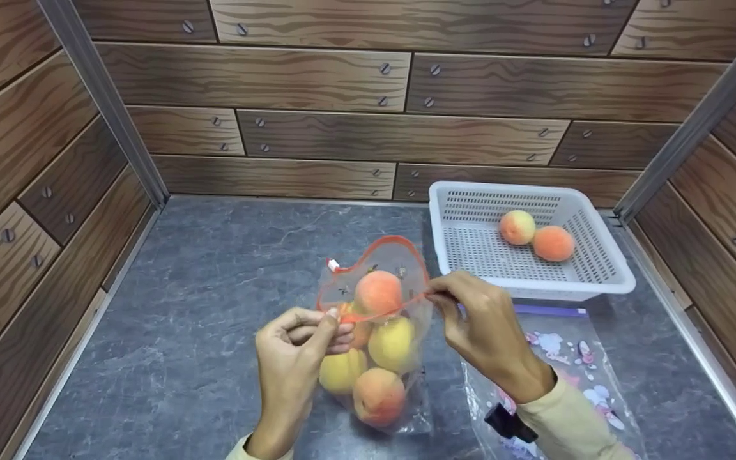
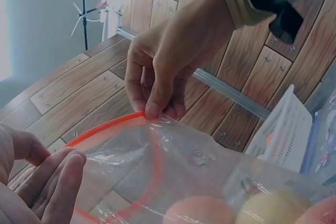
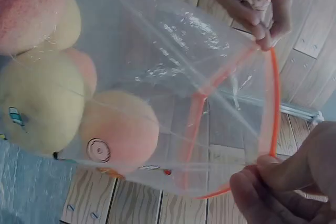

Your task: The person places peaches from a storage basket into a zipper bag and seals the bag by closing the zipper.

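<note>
A clear plastic bag (image 1: pixel 400 390) with an orange zip rim (image 1: pixel 373 275) stands on the grey counter, holding several peaches (image 1: pixel 378 292). My left hand (image 1: pixel 317 329) pinches the rim at its near left. My right hand (image 1: pixel 454 300) pinches the rim at its right side, so the mouth is held wide. In the left wrist view the right hand (image 2: pixel 157 103) grips the orange rim (image 2: pixel 105 128) above the bag. The right wrist view shows the peaches (image 3: pixel 118 129) through the film and the left hand (image 3: pixel 260 14) at the far rim.
A white perforated basket (image 1: pixel 598 281) stands at the back right with two peaches (image 1: pixel 537 235) in it. A second flat zip bag (image 1: pixel 559 358) with a floral print lies under my right forearm. Wood-pattern walls enclose the grey counter (image 1: pixel 202 300).
</note>
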A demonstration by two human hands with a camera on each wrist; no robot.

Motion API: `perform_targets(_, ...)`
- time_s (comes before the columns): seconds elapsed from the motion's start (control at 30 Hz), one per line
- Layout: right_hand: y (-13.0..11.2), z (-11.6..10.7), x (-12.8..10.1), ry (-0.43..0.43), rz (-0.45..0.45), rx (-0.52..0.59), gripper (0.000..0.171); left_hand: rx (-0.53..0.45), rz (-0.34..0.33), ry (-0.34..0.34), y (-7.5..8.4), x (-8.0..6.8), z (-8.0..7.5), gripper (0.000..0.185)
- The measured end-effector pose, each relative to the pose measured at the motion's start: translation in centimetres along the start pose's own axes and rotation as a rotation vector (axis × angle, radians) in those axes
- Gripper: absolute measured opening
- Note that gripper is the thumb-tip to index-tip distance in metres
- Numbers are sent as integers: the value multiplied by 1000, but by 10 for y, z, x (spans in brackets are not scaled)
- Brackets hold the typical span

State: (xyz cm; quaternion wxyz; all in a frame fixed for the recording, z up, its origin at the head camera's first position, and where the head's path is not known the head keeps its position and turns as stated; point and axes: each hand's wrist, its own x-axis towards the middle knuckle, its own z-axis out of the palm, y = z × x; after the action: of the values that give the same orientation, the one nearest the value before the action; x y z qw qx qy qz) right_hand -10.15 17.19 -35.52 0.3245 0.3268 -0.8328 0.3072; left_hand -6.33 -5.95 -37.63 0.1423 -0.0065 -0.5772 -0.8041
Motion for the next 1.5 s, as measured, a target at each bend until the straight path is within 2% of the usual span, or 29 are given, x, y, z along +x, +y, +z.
perform_targets(0.17, 0, 2, 0, 36, -39, 26, 27, -4, -65, -23, 1, -8, -4, 14)
perform_targets(0.23, 1, 3, 0, 59, -64, 41, 29, 21, -61, -38, 1, -10, -7, 17)
perform_targets(0.27, 2, 3, 0, 70, -81, 42, 31, 50, -36, -47, 1, -10, -10, 18)
perform_targets(0.33, 4, 4, 0, 96, -125, 39, 33, 142, 64, -54, 0, -7, -19, 19)
perform_targets(0.4, 7, 4, 0, 117, -174, 35, 34, 265, 234, -51, 0, 1, -32, 17)
perform_targets(0.5, 14, 5, 0, 142, -235, 38, 34, 474, 499, -23, -4, 25, -52, 7)
perform_targets(0.57, 19, 6, 0, 152, -263, 52, 33, 598, 602, -45, -9, 44, -62, 16)
perform_targets(0.6, 21, 7, -1, 159, -272, 62, 33, 650, 620, -77, -13, 53, -65, 25)
perform_targets(0.67, 26, 9, -2, 172, -288, 85, 31, 709, 600, -178, -21, 69, -69, 41)
perform_targets(0.73, 29, 11, -3, 185, -293, 100, 30, 715, 530, -296, -30, 79, -69, 48)
perform_targets(0.8, 32, 13, -5, 192, -292, 118, 29, 683, 447, -359, -36, 85, -66, 44)
perform_targets(0.83, 33, 14, -6, 194, -288, 127, 29, 663, 413, -364, -39, 86, -65, 39)
perform_targets(0.9, 35, 16, -9, 192, -266, 155, 29, 625, 370, -335, -42, 87, -63, 26)
perform_targets(1.0, 38, 13, -15, 177, -219, 209, 28, 573, 347, -244, -45, 85, -63, 13)
perform_targets(1.1, 41, 2, -22, 175, -154, 236, 28, 539, 387, -189, -41, 79, -69, 9)
perform_targets(1.23, 43, -16, -26, 170, -91, 216, 29, 553, 471, -165, -25, 70, -75, 9)
perform_targets(1.37, 44, -26, -24, 177, -94, 223, 32, 533, 525, -171, -12, 58, -78, 11)
perform_targets(1.5, 44, -26, -24, 194, -101, 255, 32, 540, 596, -159, -9, 51, -83, 16)
